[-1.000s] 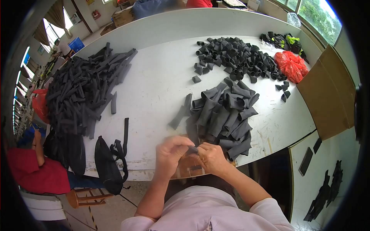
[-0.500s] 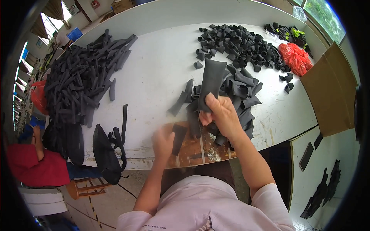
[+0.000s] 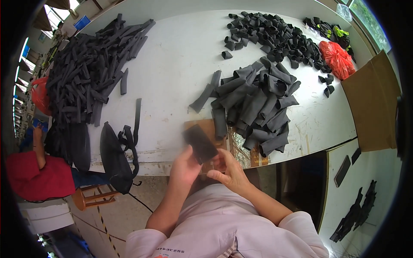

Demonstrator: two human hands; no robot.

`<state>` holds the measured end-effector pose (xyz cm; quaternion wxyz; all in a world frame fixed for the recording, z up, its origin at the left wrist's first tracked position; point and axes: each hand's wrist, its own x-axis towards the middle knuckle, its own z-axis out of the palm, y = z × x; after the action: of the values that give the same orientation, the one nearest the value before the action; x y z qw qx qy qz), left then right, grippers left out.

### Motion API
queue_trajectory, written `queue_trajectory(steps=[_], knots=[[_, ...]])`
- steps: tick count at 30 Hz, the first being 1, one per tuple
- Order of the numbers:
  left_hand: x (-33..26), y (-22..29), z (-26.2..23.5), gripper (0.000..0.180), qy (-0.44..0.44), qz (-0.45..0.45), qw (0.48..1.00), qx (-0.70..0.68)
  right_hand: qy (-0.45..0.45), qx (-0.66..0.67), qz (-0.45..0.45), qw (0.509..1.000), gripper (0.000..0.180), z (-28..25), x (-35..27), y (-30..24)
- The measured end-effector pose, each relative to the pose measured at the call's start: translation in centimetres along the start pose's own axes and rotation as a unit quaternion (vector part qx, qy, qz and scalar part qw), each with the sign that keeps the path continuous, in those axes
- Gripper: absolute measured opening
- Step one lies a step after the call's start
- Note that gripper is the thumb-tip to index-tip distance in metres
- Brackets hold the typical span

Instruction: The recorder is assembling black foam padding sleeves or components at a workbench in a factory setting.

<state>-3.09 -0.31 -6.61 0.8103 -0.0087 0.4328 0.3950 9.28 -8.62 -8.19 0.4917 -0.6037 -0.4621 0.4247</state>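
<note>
Near the table's front edge my left hand (image 3: 185, 165) grips a flat black rectangular piece (image 3: 200, 142), thumb along its lower side. The piece is tilted and somewhat blurred, so its material is hard to make out. My right hand (image 3: 232, 171) is beside the piece's lower right corner, its thumb and fingers apart; the fingertips are close to the edge, and whether they touch it is unclear. Just beyond the hands lies a heap of dark grey fabric tubes (image 3: 254, 107), several overlapping. Under the hands is a brown taped board (image 3: 202, 125) on the table.
A big pile of narrow dark strips (image 3: 81, 73) covers the table's left. Small black rolled pieces (image 3: 275, 38) are heaped at the far right, by a red plastic bag (image 3: 337, 60) and cardboard (image 3: 373, 107). A black bag (image 3: 114, 159) hangs over the front edge. A person in red (image 3: 41, 176) sits at left.
The raised grey fabric tube is gone from my right hand, which has come down and left toward the black piece. My left hand still holds that piece, now nearer the middle.
</note>
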Motion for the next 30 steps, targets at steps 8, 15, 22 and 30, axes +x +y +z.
queue_trajectory(steps=[8, 15, 22, 30], knots=[[-1.7, -3.2, -0.7, 0.011, -0.141, 0.056, 0.988, 0.031, 0.137, 0.203, 0.045, 0.969, 0.020, 1.9, 0.0, -1.5], [-3.6, -3.2, -0.3, 0.031, -0.073, 0.359, 0.811, 0.456, 0.180, -0.199, -0.120, 0.956, 0.026, -0.5, 0.6, -1.6], [-2.9, -1.0, 2.4, 0.027, -0.177, 0.496, 0.555, 0.643, 0.141, -0.264, -0.179, 0.937, 0.024, -1.0, 0.5, -2.7], [-2.1, -0.8, 1.2, 0.008, -0.234, 0.217, 0.863, 0.391, 0.123, 0.002, -0.109, 0.986, 0.020, -0.8, 0.3, -3.4]])
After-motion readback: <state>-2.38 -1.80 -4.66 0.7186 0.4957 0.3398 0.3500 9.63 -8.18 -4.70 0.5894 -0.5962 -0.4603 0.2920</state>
